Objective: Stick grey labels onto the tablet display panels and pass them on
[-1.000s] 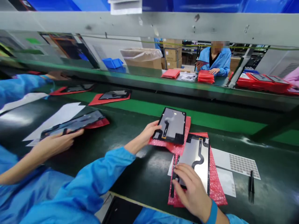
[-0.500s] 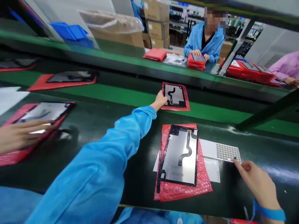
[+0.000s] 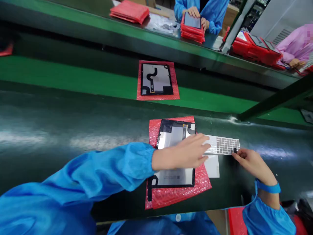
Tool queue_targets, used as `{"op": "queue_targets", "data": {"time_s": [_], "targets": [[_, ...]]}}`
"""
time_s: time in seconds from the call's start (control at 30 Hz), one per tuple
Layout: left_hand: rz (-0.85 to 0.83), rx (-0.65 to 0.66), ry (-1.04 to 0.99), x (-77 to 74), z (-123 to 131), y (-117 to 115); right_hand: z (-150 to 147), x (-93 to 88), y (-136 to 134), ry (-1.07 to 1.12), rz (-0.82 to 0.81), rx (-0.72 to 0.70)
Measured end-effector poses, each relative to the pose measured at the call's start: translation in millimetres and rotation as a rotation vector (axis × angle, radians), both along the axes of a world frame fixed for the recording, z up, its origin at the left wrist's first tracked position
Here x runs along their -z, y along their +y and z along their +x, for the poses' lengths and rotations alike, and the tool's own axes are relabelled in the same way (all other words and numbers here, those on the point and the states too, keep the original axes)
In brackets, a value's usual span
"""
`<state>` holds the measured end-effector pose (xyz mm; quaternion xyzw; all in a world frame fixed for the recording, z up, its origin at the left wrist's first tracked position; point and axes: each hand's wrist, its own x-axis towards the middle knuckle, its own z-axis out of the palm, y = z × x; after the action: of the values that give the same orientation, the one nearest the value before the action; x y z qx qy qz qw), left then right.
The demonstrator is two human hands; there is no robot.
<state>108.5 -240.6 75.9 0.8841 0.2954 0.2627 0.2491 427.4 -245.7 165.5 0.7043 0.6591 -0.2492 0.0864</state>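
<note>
In front of me a display panel (image 3: 168,176) lies back side up on red bubble-wrap bags (image 3: 181,197); its ribbon cable is mostly hidden. My left hand (image 3: 187,151) reaches across the panel with fingers stretched out, their tips near a white sheet (image 3: 210,143) printed with a grid of small squares. Whether those fingers touch the sheet I cannot tell. At the sheet's right corner, my right hand (image 3: 254,163) pinches a small black piece (image 3: 235,150). White paper (image 3: 212,166) shows below the sheet.
A second display panel (image 3: 158,78) rests on a red bag on the green strip (image 3: 102,76) behind. A green metal post (image 3: 276,94) slants at the right. Across the bench, a person in blue handles panels on red bags (image 3: 192,34); another wears pink (image 3: 297,45).
My left hand has left the far panel and come back over the near one. My right hand stays at the sheet's corner with the black piece. The view has tilted down and right.
</note>
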Motion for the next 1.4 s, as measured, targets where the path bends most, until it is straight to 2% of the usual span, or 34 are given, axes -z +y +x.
{"op": "queue_targets", "data": {"time_s": [0.1, 0.2, 0.3, 0.37, 0.47, 0.6, 0.73, 0.87, 1.4], "targets": [[0.109, 0.026, 0.133, -12.5, 27, -35, -20, -0.2, 11, 0.257, 0.269, 0.005], [0.173, 0.01, 0.186, -18.2, 36, -60, -39, 15.7, 17, 0.446, 0.559, -0.001], [0.183, -0.017, 0.213, -15.4, 36, -70, -49, 39.0, 19, 0.472, 0.756, -0.083], [0.173, -0.043, 0.222, -10.0, 37, -65, -50, 51.0, 20, 0.476, 0.801, -0.108], [0.124, -0.093, 0.234, -1.7, 45, -50, -46, 57.5, 21, 0.46, 0.769, -0.101], [0.077, -0.096, 0.262, 3.2, 55, -34, -37, 53.4, 24, 0.403, 0.59, -0.096], [0.069, -0.069, 0.25, 3.7, 55, -24, -29, 54.3, 29, 0.499, 0.413, 0.036], [0.076, -0.058, 0.253, 6.2, 55, -16, -30, 60.7, 33, 0.604, 0.401, 0.156], [0.097, -0.062, 0.288, 8.5, 56, -17, -26, 64.4, 33, 0.662, 0.364, 0.185]]}}
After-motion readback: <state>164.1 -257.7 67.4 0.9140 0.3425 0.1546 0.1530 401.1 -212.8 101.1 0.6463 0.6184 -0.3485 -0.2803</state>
